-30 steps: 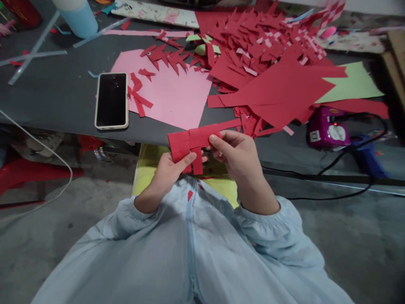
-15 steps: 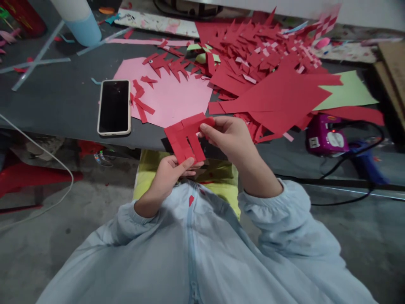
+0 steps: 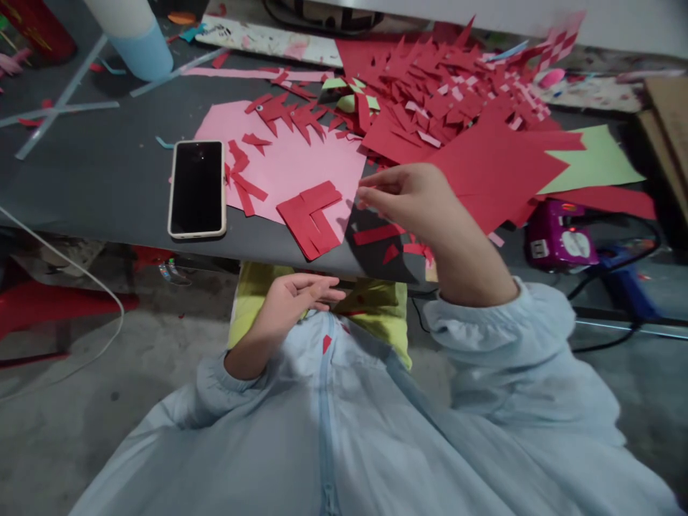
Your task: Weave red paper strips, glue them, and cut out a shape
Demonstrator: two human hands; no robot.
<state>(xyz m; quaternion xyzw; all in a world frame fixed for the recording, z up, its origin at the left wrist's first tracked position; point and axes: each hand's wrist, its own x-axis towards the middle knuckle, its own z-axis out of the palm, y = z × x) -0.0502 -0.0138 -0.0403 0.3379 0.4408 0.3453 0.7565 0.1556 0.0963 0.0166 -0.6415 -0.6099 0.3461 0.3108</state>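
A folded red paper piece (image 3: 298,220), bent at a corner with a slit in it, lies across the near edge of the pink paper sheet (image 3: 282,159) and the dark table. Below the table edge, over my lap, my left hand (image 3: 293,304) is open and empty, its fingers stretched to the right. Just right of the folded piece my right hand (image 3: 411,193) hovers with thumb and fingers slightly apart, nothing visible between them. Red zigzag cutouts (image 3: 290,115) and red strips (image 3: 244,188) rest on the pink sheet.
A phone (image 3: 197,189) lies at the pink sheet's left. Behind my right hand spreads a heap of red paper scraps (image 3: 456,86) with a large red sheet (image 3: 494,161). A purple box (image 3: 562,236) with a cable sits right; a blue-and-white bottle (image 3: 140,46) stands back left.
Both hands have let go of the folded red paper, which now lies on the table and pink sheet. My right hand has moved right and up; my left hand stays low.
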